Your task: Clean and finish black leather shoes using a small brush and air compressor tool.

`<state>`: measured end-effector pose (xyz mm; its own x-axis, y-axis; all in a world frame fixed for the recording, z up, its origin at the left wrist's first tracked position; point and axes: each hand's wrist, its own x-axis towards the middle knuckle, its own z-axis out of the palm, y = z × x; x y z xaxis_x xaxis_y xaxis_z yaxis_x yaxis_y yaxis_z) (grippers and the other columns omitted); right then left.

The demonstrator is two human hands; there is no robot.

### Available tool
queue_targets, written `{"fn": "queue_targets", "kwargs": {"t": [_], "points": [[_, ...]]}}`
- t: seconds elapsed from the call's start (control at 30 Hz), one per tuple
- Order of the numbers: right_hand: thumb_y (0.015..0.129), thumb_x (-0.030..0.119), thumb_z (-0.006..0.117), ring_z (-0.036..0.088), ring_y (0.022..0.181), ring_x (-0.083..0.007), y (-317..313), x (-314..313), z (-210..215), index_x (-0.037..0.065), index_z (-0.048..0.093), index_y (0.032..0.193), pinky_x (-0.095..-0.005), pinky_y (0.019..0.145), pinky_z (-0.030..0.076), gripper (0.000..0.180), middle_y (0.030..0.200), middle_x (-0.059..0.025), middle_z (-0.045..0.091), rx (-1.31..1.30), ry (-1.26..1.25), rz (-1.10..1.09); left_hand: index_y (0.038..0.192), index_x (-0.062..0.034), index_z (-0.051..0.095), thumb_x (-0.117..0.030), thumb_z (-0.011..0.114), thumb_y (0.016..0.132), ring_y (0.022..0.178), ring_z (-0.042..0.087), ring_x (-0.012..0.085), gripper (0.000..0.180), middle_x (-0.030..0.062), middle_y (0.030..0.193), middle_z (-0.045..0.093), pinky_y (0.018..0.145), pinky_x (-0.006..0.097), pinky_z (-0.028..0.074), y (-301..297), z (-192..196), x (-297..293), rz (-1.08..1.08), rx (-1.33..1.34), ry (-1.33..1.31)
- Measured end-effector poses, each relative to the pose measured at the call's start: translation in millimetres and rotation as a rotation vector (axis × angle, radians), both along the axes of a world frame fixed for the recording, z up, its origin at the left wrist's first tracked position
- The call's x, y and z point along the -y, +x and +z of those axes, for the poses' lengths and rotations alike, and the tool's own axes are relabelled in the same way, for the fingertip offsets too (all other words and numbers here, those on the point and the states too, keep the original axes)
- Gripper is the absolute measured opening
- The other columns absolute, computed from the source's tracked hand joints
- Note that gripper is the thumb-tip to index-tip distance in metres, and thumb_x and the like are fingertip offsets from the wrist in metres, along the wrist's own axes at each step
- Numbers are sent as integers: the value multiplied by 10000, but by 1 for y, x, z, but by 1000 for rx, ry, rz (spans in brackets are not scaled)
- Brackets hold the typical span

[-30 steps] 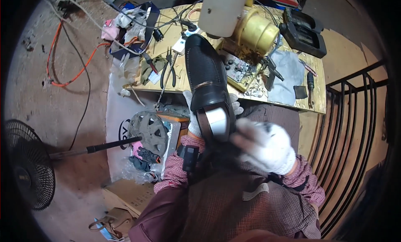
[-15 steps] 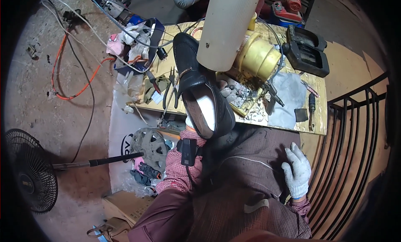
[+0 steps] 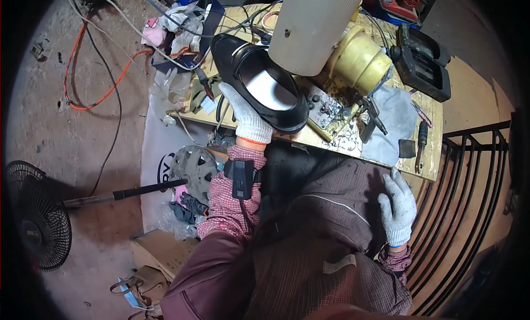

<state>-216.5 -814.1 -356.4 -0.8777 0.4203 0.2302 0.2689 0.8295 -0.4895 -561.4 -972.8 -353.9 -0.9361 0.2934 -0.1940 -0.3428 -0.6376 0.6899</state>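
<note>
My left hand (image 3: 248,118), in a white knit glove, grips a black slip-on shoe (image 3: 234,66) by its lower left side. The thumb lies along the outside, and the other fingers are hidden beneath the shoe. Tilted over the workbench, the shoe shows its opening and a white insole, with the toe pointing to the far left. Its far right side sits close to a pale cylinder (image 3: 314,27). My right hand (image 3: 397,209), also gloved in white, rests beside my right thigh with fingers loosely apart and nothing in it.
On the wooden bench (image 3: 430,168) are a yellow stepped round part (image 3: 359,60), a nozzled tool (image 3: 375,121), a grey cloth (image 3: 392,121), a screwdriver (image 3: 422,138) and a black twin-recessed block (image 3: 425,72). A fan (image 3: 41,226) stands left; a black metal rack (image 3: 469,209) borders the right.
My left hand has moved the shoe up and away from me and turned it, so the opening and my glove show more. The right hand stays by my thigh.
</note>
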Motion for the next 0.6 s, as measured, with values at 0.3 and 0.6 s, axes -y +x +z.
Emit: {"fn": "queue_targets", "kwargs": {"t": [0.3,0.6], "points": [[886,152,701,611,1201,-338,10,-2,4,98,638,1303,-418,987,469,426,1356,-174,612,32,76,-53,1448,-113,479,-807,304,918,1296,513,306,890,102,1448,526,1133,461,382,0,4,19,165,62,-71],[809,108,724,590,1179,-349,-21,-79,-21,162,532,1416,-415,1011,475,639,1388,-145,576,90,285,-98,1396,21,478,-886,320,836,1023,647,335,1077,264,1234,601,918,449,536,147,-45,112,-911,556,-239]]}}
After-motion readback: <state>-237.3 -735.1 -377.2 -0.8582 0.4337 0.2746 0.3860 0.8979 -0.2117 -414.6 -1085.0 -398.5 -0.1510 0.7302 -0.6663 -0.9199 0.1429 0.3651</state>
